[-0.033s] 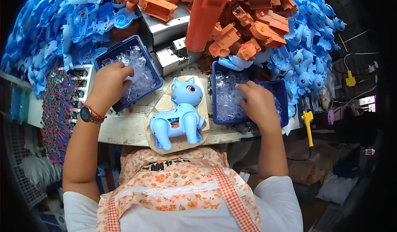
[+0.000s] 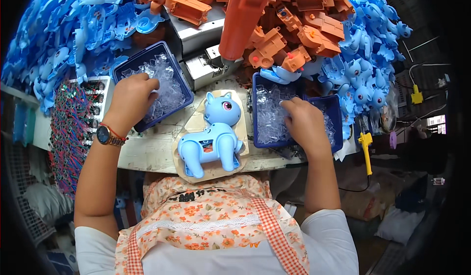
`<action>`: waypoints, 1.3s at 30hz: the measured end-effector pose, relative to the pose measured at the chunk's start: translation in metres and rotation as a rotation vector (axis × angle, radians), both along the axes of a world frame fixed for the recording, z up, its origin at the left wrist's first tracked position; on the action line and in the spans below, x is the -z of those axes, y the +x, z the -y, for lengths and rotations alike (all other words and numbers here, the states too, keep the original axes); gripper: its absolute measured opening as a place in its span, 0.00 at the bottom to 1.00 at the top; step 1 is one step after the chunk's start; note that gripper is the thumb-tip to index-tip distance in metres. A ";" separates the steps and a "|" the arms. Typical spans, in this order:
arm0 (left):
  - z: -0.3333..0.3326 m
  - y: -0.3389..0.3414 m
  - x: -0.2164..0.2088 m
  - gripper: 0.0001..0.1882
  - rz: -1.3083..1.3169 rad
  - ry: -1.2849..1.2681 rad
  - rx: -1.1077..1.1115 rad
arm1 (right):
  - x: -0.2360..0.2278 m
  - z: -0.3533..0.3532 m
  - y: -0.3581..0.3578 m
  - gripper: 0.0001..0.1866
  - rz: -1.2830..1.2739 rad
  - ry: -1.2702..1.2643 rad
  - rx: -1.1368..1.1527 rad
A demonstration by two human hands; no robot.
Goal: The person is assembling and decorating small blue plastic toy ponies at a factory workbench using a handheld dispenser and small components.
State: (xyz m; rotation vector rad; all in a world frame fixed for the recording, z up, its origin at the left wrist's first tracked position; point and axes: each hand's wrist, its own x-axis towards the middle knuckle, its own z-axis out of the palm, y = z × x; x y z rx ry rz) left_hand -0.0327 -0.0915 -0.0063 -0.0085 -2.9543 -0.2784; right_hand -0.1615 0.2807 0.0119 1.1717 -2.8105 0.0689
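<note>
My left hand (image 2: 131,97) reaches over a dark blue bin (image 2: 185,84), its fingers curled in toward the thumb among small clear plastic pieces (image 2: 167,98). On the other side, my right hand (image 2: 309,125) dips into a second blue bin (image 2: 254,115) of similar clear pieces (image 2: 270,109). Its fingers are bent toward the thumb too. Whatever either hand pinches is too small or hidden to name. Between the bins a light blue toy pony (image 2: 223,145) lies on its side in a beige holder (image 2: 198,178), an opening in its body showing; neither hand touches it.
An orange post (image 2: 248,20) rises beyond the pony, beside a metal box (image 2: 202,70). Orange plastic housings (image 2: 319,29) and blue toy shells (image 2: 59,34) are heaped at the back. Coloured wires (image 2: 71,137) hang at the left edge, and a yellow-handled tool (image 2: 365,152) hangs at right.
</note>
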 end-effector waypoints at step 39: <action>-0.089 0.036 -0.014 0.07 0.076 1.171 -0.038 | 0.008 0.093 0.069 0.15 1.029 -0.860 -0.061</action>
